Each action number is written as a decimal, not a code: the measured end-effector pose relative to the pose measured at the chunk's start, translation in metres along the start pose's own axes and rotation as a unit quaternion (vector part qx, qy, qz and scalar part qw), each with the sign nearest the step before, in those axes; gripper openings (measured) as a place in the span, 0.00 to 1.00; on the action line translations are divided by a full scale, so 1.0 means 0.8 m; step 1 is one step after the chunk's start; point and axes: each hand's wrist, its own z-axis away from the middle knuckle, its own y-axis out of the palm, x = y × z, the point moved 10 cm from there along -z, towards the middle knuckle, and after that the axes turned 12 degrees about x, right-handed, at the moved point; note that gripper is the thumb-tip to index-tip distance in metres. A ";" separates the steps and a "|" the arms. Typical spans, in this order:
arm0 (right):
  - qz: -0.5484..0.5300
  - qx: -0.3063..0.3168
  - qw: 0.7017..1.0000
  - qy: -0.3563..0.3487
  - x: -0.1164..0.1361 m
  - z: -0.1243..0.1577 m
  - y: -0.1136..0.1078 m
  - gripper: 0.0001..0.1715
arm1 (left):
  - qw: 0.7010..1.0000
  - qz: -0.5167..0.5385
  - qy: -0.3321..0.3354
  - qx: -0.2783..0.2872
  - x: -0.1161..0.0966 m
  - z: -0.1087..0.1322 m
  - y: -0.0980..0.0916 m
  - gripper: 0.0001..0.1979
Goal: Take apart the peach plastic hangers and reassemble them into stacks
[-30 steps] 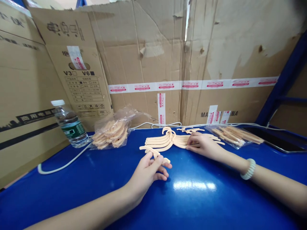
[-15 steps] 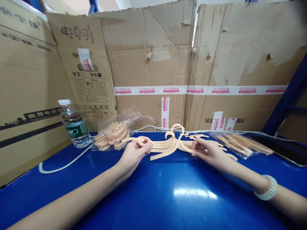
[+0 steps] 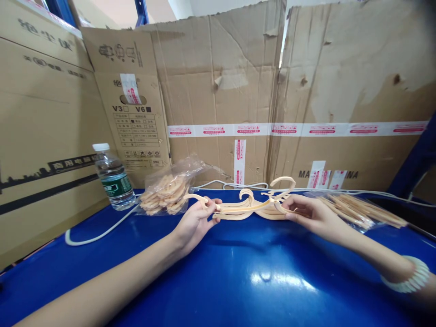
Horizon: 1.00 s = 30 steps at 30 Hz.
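A beige plastic clothes hanger spans the gap between my two hands above the blue tabletop, its hook tipped up toward the right. My left hand pinches one arm of it, and a curved tip sticks out past the fingers. On the other side, my right hand grips the hanger close below its hook, with fingers curled round the arm. Behind and under it lie several more beige hangers, stacked together and partly covered by the held one. Small beige pieces behind the stack are mostly hidden.
A clear bag of beige pieces lies at left, beside a water bottle. Long beige parts in another bag lie at right, near a dark flat object. A white cable crosses the table; cardboard stands behind.
The held hanger's hook has shifted right and tilted over, away from the stack's hooks. My right hand has moved in closer to the hook. The whole view has swung slightly left.
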 end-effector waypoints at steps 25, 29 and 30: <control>0.035 0.004 0.999 -0.036 0.005 0.003 0.002 0.20 | 0.996 0.064 -0.055 0.004 0.022 -0.001 0.003 0.11; 0.047 0.011 0.998 -0.048 0.007 0.005 0.004 0.17 | 0.997 0.041 -0.054 -0.021 0.026 0.000 -0.002 0.11; 0.053 0.013 0.997 -0.053 0.009 0.005 0.004 0.16 | 0.998 0.038 -0.051 -0.026 0.027 0.001 -0.002 0.12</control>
